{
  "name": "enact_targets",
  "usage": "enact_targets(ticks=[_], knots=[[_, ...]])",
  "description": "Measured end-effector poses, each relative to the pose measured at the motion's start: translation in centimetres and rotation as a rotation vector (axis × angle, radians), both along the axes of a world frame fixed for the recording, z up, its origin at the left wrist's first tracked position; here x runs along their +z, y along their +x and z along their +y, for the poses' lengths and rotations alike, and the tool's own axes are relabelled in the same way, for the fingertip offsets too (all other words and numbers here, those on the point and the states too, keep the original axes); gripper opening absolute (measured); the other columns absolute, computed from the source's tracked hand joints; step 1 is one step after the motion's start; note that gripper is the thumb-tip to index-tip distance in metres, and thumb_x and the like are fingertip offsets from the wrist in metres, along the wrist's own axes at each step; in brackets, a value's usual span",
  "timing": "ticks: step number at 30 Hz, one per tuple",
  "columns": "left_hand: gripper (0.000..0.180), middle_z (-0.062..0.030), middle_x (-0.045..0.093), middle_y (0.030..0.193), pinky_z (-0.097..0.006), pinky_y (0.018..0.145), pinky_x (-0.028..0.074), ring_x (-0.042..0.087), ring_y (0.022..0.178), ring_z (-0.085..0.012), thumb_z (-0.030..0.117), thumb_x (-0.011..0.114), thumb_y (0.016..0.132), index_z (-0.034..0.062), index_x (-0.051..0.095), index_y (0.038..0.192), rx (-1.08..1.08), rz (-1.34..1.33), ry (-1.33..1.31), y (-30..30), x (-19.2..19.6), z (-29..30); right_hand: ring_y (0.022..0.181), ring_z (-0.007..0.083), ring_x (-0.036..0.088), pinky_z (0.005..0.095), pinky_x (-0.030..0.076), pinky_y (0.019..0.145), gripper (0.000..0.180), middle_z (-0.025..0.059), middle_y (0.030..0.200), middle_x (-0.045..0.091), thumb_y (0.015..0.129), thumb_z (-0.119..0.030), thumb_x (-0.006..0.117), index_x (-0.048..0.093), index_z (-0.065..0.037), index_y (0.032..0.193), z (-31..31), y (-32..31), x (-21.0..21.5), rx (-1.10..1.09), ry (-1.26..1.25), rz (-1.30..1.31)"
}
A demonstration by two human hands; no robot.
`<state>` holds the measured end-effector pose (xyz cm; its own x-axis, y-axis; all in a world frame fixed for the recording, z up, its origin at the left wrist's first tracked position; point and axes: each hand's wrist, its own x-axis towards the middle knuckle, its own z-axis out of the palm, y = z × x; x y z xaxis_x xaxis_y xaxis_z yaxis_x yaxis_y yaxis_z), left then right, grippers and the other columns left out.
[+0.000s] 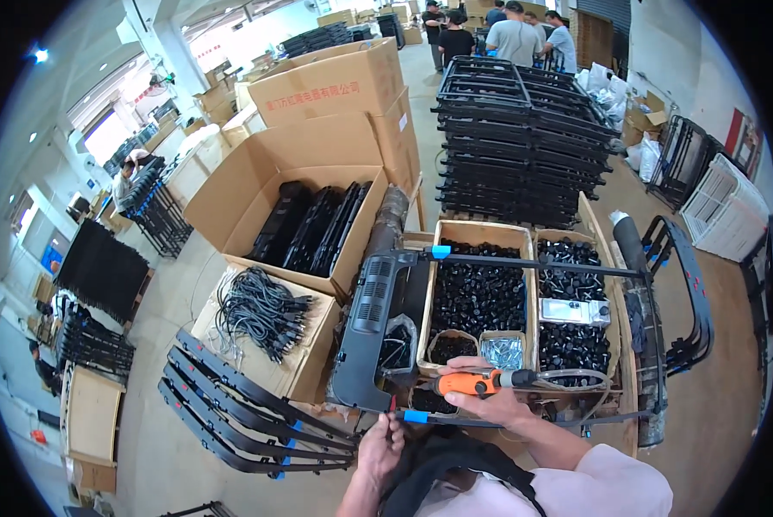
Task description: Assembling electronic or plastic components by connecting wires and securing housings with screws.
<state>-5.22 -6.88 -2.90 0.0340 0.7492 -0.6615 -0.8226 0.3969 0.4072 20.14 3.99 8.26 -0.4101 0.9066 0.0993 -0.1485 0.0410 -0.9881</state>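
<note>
Right hand [490,398] grips an orange driver [477,382] at lower centre of the frame. Left hand [379,444], fingers pinched, touches the black panel [369,332]; any held thing is too small to tell.

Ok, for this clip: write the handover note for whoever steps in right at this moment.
Right hand: gripping the orange power screwdriver, lying sideways, tip toward the grey panel.
Left hand: fingers at the near end of the black frame bar, by its blue tape.
Parts: wooden tray holds black knobs, with a small box of silver screws.
Done: panel sits in the frame.
Left: cannot tell which screws are in; check the near corner first.
</note>
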Motion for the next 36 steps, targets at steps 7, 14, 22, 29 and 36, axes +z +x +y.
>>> enact_targets(ticks=[7,14,22,29,36], knots=[[0.029,0.0035,0.051,0.083,-0.024,0.052,0.035,0.047,0.067,-0.0096,0.040,0.050,0.113,0.0118,0.058,0.111,0.065,-0.182,0.148,1.3,1.7,9.2,0.119,0.0200,0.067,0.0354,0.053,0.106,0.050,0.0109,0.131,0.069,0.089,-0.006,0.079,0.059,-0.003,0.134,2.9,-3.3,-0.4,0.027,0.166,-0.078],[0.028,0.0030,0.056,0.082,-0.023,0.053,0.041,0.051,0.066,-0.0094,0.037,0.060,0.109,0.0091,0.062,0.112,0.016,-0.275,0.090,-1.1,1.8,14.8,0.123,0.0264,0.066,0.0403,0.053,0.108,0.052,0.0185,0.132,0.067,0.088,0.001,0.077,0.054,0.000,0.134,5.7,-7.0,0.1,-0.098,0.094,-0.066],[0.030,0.0032,0.056,0.078,-0.023,0.053,0.039,0.051,0.065,-0.0104,0.040,0.064,0.106,0.0097,0.064,0.109,0.082,-0.415,0.047,-5.4,0.9,19.4,0.123,0.0281,0.066,0.0421,0.053,0.108,0.054,0.0202,0.133,0.067,0.088,0.002,0.076,0.052,-0.001,0.136,10.5,-13.7,0.3,-0.102,0.033,-0.142],[0.038,-0.0021,0.063,0.092,-0.028,0.064,0.047,0.059,0.075,-0.0137,0.038,0.049,0.113,0.0045,0.063,0.122,0.154,-0.282,0.034,-8.0,-0.4,19.4,0.120,0.0244,0.067,0.0399,0.052,0.108,0.054,0.0176,0.131,0.069,0.089,-0.002,0.079,0.052,-0.001,0.136,16.2,-20.7,-0.4,-0.098,0.056,-0.285],[0.028,-0.0030,0.066,0.098,-0.026,0.067,0.051,0.063,0.079,-0.0111,0.024,0.047,0.115,0.0029,0.061,0.127,-0.010,-0.141,0.095,-8.6,-2.4,17.1,0.116,0.0194,0.067,0.0354,0.054,0.104,0.049,0.0135,0.128,0.070,0.089,-0.003,0.079,0.058,-0.001,0.133,19.3,-24.5,-2.6,-0.078,-0.012,-0.328]])
